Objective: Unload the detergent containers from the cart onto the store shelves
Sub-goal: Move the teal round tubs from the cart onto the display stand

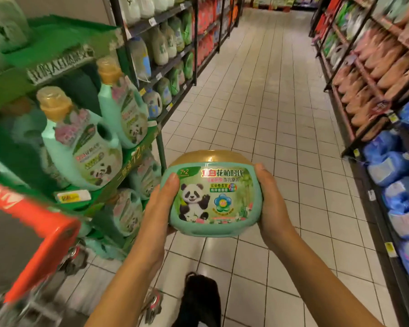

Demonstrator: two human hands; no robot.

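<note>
Both hands grip our mint-green detergent tub (213, 199): our left hand (159, 204) wraps its left side, our right hand (270, 204) its right. We hold it label-up over the tiled aisle floor (269, 90), between the red cart (40, 232) and the right-hand shelves (373, 119), beside the green display of panda-label bottles (85, 147).

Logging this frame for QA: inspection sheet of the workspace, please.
Surface: white tiled floor, bare along the aisle.
Job's things: green tub with gold lid and panda label, held upright over the floor; cart with red rim at lower left, its contents out of view.
Clutter: nothing seen.
Grippers: left hand and right hand clasp the tub's opposite sides.
Cables: nothing seen.
Surroundings: green display of panda bottles to the left; stocked shelves line both sides; dark shoe below.
</note>
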